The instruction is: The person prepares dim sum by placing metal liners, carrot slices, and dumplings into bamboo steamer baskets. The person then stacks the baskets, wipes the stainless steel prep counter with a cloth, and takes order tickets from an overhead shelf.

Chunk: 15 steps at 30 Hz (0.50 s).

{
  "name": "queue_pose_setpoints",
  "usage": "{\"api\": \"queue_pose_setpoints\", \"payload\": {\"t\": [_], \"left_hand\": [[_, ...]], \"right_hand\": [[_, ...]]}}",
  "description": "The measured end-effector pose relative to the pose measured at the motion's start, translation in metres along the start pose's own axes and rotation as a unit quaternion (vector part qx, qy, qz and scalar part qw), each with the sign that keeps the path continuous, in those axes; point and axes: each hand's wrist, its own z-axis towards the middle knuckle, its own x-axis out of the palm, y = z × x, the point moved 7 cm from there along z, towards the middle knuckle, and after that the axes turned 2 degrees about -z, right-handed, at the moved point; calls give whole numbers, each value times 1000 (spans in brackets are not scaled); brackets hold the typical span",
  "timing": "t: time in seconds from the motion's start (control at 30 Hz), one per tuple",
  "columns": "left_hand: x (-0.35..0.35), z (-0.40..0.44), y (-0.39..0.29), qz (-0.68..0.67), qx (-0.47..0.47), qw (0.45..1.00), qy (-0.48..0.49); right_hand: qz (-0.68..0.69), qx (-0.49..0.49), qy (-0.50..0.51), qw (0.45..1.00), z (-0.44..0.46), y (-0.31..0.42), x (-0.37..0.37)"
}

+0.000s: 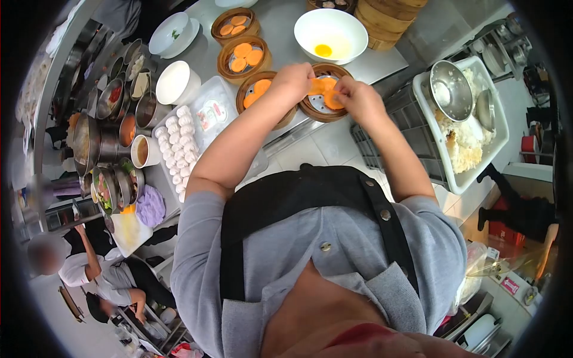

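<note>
Both hands are over a round bamboo steamer (329, 117) with a perforated metal liner. My left hand (292, 83) is closed at its left side, with orange root-vegetable slices (317, 88) at its fingertips; its palm side is hidden. At the right, my right hand (362, 101) pinches another orange slice (333, 99) between thumb and fingers, low over the liner. Beside it, partly behind my left forearm, sits a second steamer (243, 95) with orange slices. Two further steamers (270, 59) (258, 30) holding such slices stand farther back.
Behind the steamers is a white bowl (303, 36) with an egg yolk. Stacked steamers (382, 24) stand back right. White buns (178, 140) and a clear plastic box (213, 113) lie left. A white crate (444, 161) stands right. Other people (113, 274) work at lower left.
</note>
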Motion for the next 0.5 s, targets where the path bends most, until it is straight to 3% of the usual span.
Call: {"api": "queue_pose_setpoints", "payload": {"t": [0.17, 0.37, 0.5], "left_hand": [[15, 10, -6, 117, -60, 984, 117], [30, 7, -8, 130, -35, 977, 168], [33, 10, -5, 110, -9, 983, 146]], "right_hand": [[-118, -53, -31, 991, 6, 4, 20], [-160, -105, -78, 978, 9, 4, 18], [-149, -116, -89, 978, 11, 1, 22]]}}
